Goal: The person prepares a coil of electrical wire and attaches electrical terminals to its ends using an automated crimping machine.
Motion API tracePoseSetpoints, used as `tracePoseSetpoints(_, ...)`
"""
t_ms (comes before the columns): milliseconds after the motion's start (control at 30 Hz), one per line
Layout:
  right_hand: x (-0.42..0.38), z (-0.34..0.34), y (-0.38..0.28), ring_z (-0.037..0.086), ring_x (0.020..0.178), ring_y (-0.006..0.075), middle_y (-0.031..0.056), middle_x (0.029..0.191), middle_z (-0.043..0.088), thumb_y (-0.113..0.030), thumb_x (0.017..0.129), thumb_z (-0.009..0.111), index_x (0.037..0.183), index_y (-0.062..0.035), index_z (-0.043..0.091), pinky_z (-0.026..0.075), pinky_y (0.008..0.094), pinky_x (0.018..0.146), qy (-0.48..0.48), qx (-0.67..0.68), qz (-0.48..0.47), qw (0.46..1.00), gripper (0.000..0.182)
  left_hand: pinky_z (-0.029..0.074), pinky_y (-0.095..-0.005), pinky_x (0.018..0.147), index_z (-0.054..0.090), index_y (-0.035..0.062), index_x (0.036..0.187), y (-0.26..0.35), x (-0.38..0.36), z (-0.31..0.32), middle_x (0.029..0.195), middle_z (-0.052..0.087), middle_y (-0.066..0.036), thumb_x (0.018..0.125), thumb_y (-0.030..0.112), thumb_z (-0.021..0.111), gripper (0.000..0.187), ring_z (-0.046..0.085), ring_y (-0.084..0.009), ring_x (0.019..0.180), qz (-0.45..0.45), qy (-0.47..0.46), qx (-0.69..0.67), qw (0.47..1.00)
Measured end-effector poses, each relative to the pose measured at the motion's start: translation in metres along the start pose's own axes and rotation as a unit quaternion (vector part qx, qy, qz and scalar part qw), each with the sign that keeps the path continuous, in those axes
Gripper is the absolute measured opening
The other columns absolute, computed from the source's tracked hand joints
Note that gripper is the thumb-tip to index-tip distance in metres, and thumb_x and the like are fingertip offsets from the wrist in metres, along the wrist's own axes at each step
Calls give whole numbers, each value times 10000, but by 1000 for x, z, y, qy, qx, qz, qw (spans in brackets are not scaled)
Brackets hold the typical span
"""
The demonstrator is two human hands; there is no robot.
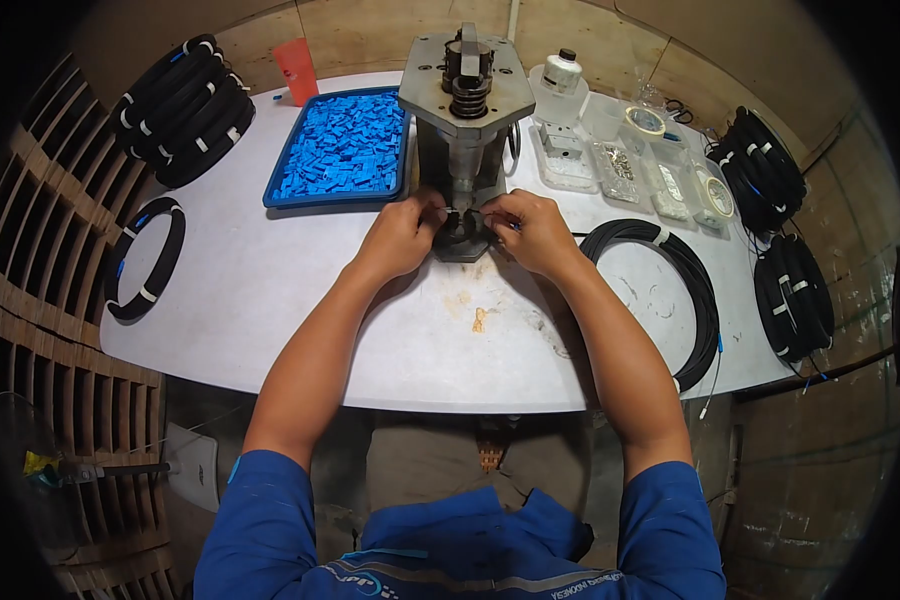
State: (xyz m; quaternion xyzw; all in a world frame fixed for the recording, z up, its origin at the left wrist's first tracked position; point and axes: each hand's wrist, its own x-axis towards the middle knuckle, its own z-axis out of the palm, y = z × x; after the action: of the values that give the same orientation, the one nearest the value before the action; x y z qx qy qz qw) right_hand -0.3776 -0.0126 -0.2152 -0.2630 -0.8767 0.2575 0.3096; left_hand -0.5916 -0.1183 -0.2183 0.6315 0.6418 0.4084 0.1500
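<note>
At the foot of a metal press [460,130], my two hands meet from either side of its tooling. My left hand [400,236] is closed in a pinch at the tool's left; the small thin piece at its fingertips is too small to name. My right hand [530,232] pinches at the tool's right, with a bit of blue showing under the fingers. A black cable coil [705,300] lies beside my right forearm, and its cable runs to the right hand, where the end is mostly hidden.
Left of the press stands a blue tray [270,190] of small blue pieces, with an orange cup [295,72] behind. Clear plastic containers [620,175] and a white bottle [562,72] stand at right. Stacked black coils [185,110] and a single coil [120,255] lie left; more coils [795,300] right.
</note>
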Motion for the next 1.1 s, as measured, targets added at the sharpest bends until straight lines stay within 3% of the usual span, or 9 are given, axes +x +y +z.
tracePoseSetpoints(767, 0, 0, -1, 735, 873, 328, 162, 987, 737, -88, 891, 762, 1062, -32, 760, 590, 383, 807, -10, 9, 33, 999, 180, 549, -433, 828, 652, 5, 1111, -6, 1, 2, 975, 739, -211, 982, 152, 632, 197, 728, -387, 927, 4, -2, 3, 1000)
tracePoseSetpoints(833, 0, 1, 3, 760, 907, 249, 131, 978, 737, -56, 905, 763, 1088, -20, 753, 600, 346, 810, -3, -15, 11, 1000, 186, 552, -469, 847, 664, 3, 1102, -5, 1, 1, 998, 741, -241, 967, 151, 630, 204, 717, -432, 975, 1, -1, -9, 1000)
tracePoseSetpoints(867, 0, 0, 3, 760, 907, 249, 131, 978, 737, -56, 905, 763, 1088, -20, 753, 600, 346, 810, -3, -15, 11, 1000, 186, 552, -469, 847, 664, 3, 1102, -3, 0, 1, 998, 741, -241, 967, 151, 630, 204, 717, -432, 975, 1, -1, -8, 1000)
tracePoseSetpoints(967, 0, 0, 3, 761, 927, 257, 133, 978, 735, -80, 901, 773, 1088, -20, 752, 602, 352, 819, -4, -19, 10, 1000, 198, 558, -459, 850, 660, -4, 1131, -2, -2, 2, 1001, 746, -237, 952, 176, 667, 254, 729, -412, 973, -19, 0, -9, 1000)
tracePoseSetpoints(1033, 0, -1, 4, 724, 913, 329, 164, 993, 738, -127, 877, 785, 1090, -41, 753, 580, 396, 836, -7, -14, 10, 1000, 232, 564, -448, 851, 655, -20, 1161, -5, -2, 6, 1003, 752, -232, 937, 194, 700, 313, 739, -391, 969, -19, 17, -36, 999)
tracePoseSetpoints(1100, 0, -1, 4, 723, 910, 329, 164, 997, 740, -129, 875, 785, 1093, -40, 753, 580, 398, 834, -12, -8, 17, 1000, 237, 566, -445, 849, 654, -26, 1170, -4, -3, 5, 998, 754, -230, 934, 195, 705, 327, 742, -385, 964, -19, 13, -35, 999)
